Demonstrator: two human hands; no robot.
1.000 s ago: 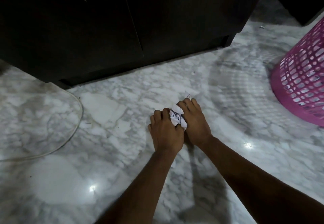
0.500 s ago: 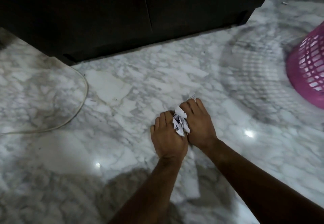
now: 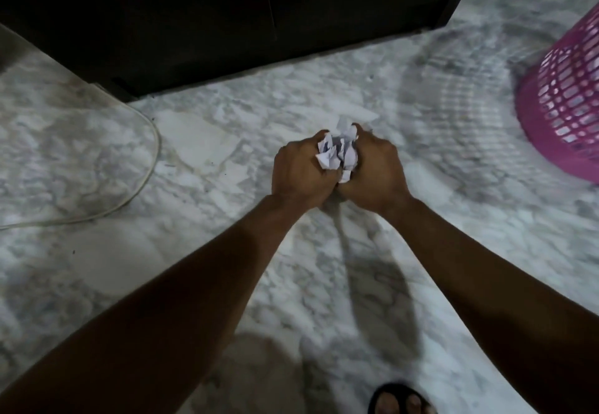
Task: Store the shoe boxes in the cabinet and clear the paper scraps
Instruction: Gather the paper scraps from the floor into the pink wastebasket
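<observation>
Paper scraps (image 3: 337,151) bunched between both hands, above the marble floor (image 3: 201,161) — left hand (image 3: 299,170) and right hand (image 3: 372,170) curl around them, pressed together, likely so nothing drops. Pink basket (image 3: 564,99) sits to the right — probable dump spot.

Single head-worn wide-angle view, looking forward and steeply down along both outstretched forearms to the marble floor (image 3: 201,154), with the dark cabinet (image 3: 227,18) base across the top edge, a pink basket (image 3: 564,115) at right, and a sandalled foot (image 3: 400,400) at the bottom.
</observation>
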